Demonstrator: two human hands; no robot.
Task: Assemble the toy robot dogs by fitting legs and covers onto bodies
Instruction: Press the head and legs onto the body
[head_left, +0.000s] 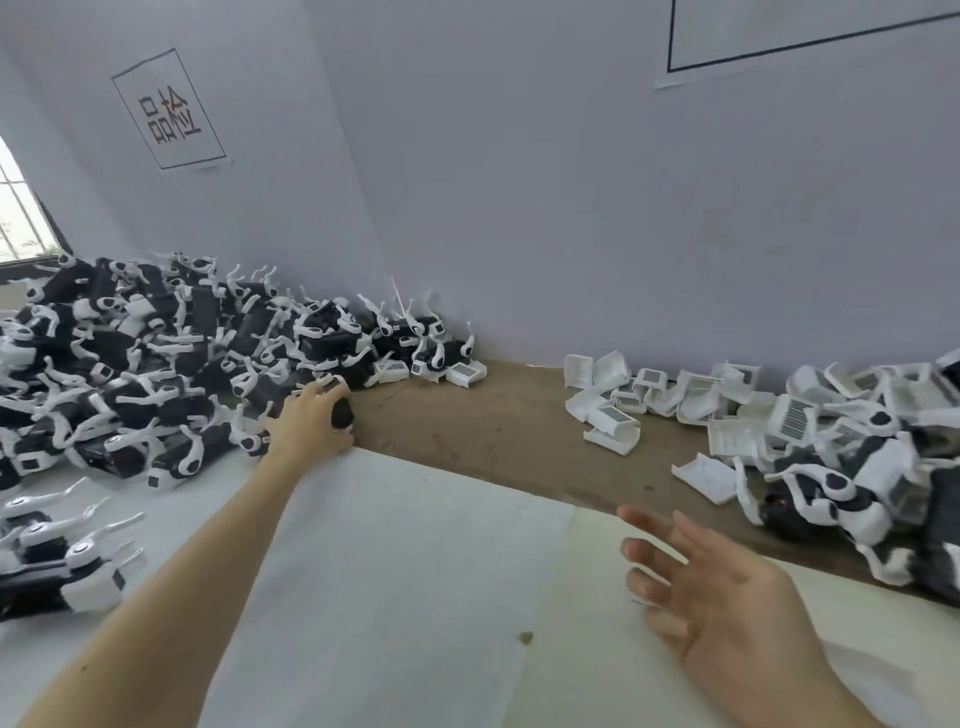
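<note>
The left hand (311, 415), reached out to mid-frame, has its fingers curled over a small black-and-white dog body (343, 410) at the edge of the big heap of bodies (156, 364) filling the left of the frame. The right hand (717, 587), lower right, hovers above the white sheet (415, 545) with fingers spread, holding nothing. White covers (613, 415) lie scattered on the brown board (493, 415) at right, near a second pile. The bodies look like light, rigid plastic; the thin white legs seem snappable, so grasping the black trunk looks safest
</note>
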